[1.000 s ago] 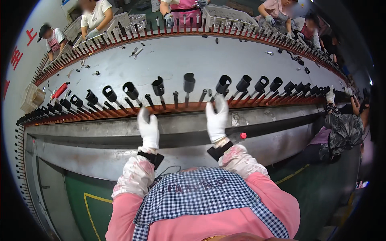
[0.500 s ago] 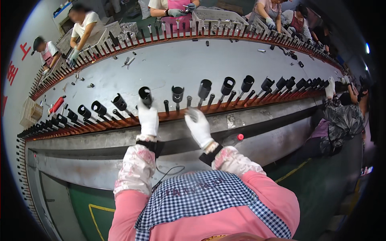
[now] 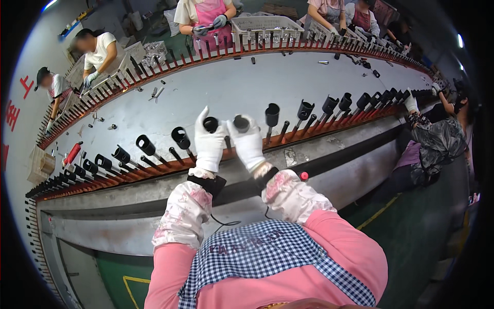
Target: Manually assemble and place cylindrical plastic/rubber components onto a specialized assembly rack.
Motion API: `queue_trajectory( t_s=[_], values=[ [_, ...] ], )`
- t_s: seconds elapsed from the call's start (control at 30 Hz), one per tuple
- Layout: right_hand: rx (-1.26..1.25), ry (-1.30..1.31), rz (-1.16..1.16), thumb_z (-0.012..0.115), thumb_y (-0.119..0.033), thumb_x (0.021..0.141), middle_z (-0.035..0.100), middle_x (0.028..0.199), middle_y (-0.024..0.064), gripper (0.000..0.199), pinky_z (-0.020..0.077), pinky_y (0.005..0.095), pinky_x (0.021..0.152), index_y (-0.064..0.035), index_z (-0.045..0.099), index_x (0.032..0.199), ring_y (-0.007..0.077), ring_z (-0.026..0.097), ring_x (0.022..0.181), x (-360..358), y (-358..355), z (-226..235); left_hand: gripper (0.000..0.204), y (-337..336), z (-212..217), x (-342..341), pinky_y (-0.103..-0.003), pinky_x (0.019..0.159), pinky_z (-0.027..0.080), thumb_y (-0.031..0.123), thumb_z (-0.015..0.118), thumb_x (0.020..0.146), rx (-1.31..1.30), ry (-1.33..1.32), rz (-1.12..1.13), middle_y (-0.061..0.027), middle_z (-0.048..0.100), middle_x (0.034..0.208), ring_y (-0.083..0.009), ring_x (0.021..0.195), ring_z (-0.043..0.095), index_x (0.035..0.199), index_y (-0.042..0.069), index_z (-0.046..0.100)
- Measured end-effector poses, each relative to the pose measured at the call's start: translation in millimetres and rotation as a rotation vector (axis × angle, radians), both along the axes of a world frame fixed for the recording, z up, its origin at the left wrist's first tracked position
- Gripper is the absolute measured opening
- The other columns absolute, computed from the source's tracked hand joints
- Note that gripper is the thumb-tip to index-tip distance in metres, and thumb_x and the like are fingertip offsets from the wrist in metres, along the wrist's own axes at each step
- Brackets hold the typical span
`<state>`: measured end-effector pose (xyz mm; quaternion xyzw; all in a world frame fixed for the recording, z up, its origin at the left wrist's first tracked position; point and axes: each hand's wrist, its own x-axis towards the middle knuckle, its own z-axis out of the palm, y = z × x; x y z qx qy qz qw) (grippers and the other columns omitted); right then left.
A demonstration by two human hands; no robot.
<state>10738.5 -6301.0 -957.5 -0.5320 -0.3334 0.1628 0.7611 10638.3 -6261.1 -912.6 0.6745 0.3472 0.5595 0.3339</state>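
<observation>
Both my hands wear white gloves and reach over a row of black, notched-rim tubes standing on thin pegs. My left hand (image 3: 208,147) is wrapped round one black tube (image 3: 210,123), with one digit pointing up beside it. Just to its right, my right hand (image 3: 247,144) curls round a second, slightly blurred tube (image 3: 241,122). Both open ends face up between the gloves, and the hands almost touch. To the right of them stands another black tube (image 3: 272,114); to the left is a further one (image 3: 180,137).
A reddish-brown peg rail (image 3: 170,166) runs along the near edge of the grey table (image 3: 216,77). Loose small metal parts (image 3: 156,93) and a red cylindrical object (image 3: 72,153) lie on it. Across it, several people work beside white crates (image 3: 267,24). Another person (image 3: 432,139) sits at right.
My right hand has moved up and left from open space onto a tube. My left hand stays at its tube. The row of tubes appears shifted rightward.
</observation>
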Motion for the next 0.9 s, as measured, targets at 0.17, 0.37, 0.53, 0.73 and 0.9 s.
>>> queue_trajectory(
  t_s=[0.17, 0.37, 0.53, 0.73, 0.9],
  values=[
    [-0.176, -0.007, 0.132, 0.081, -0.020, 0.094, 0.075, 0.123, 0.0140, 0.045, 0.0539, 0.0351, 0.104, -0.0017, 0.067, 0.133, 0.0220, 0.071, 0.115, 52.2, -88.8, -34.4, 0.048, -33.4, -53.4, -9.4, -0.038, 0.096, 0.053, 0.014, 0.069, 0.098, -0.281, 0.294, 0.166, -0.0173, 0.068, 0.122, -0.0288, 0.106, 0.066, 0.142, -0.004, 0.057],
    [0.074, -0.094, -0.321, 0.082, -0.016, 0.093, 0.064, 0.140, 0.0180, 0.060, 0.0475, 0.0387, 0.114, 0.0023, 0.056, 0.144, 0.0276, 0.060, 0.133, 157.6, -85.6, 2.2, 0.063, -97.2, -79.7, 31.5, -0.042, 0.120, 0.043, 0.005, 0.069, 0.096, 0.014, 0.313, -0.012, -0.0222, 0.057, 0.150, -0.0323, 0.138, 0.057, 0.156, -0.002, 0.048],
    [0.043, -0.052, -0.217, 0.085, -0.019, 0.091, 0.072, 0.119, 0.0115, 0.057, 0.0534, 0.0339, 0.101, -0.0030, 0.061, 0.140, 0.0211, 0.068, 0.111, 200.4, -27.6, 13.3, 0.071, -68.0, -5.5, 155.7, -0.038, 0.120, 0.042, 0.001, 0.073, 0.096, 0.109, 0.101, -0.057, -0.0215, 0.053, 0.154, -0.0268, 0.143, 0.054, 0.160, -0.003, 0.042],
    [0.213, -0.183, -0.207, 0.088, -0.016, 0.091, 0.075, 0.095, 0.0041, 0.033, 0.0583, 0.0285, 0.080, -0.0060, 0.068, 0.115, 0.0119, 0.071, 0.086, 208.2, -34.5, 3.4, 0.023, -21.7, -20.0, 199.6, -0.028, 0.084, 0.055, 0.007, 0.084, 0.090, 0.370, 0.083, 0.174, -0.0053, 0.069, 0.097, -0.0126, 0.087, 0.065, 0.105, 0.005, 0.066],
    [0.165, -0.032, -0.001, 0.085, -0.016, 0.092, 0.071, 0.091, 0.0028, 0.039, 0.0569, 0.0293, 0.078, -0.0060, 0.064, 0.123, 0.0117, 0.067, 0.081, 220.1, -17.6, 9.5, 0.027, -10.1, -22.1, 206.1, -0.027, 0.084, 0.055, 0.006, 0.082, 0.090, 0.374, 0.065, 0.228, -0.0033, 0.068, 0.097, -0.0106, 0.086, 0.064, 0.111, 0.006, 0.065]
  ],
)
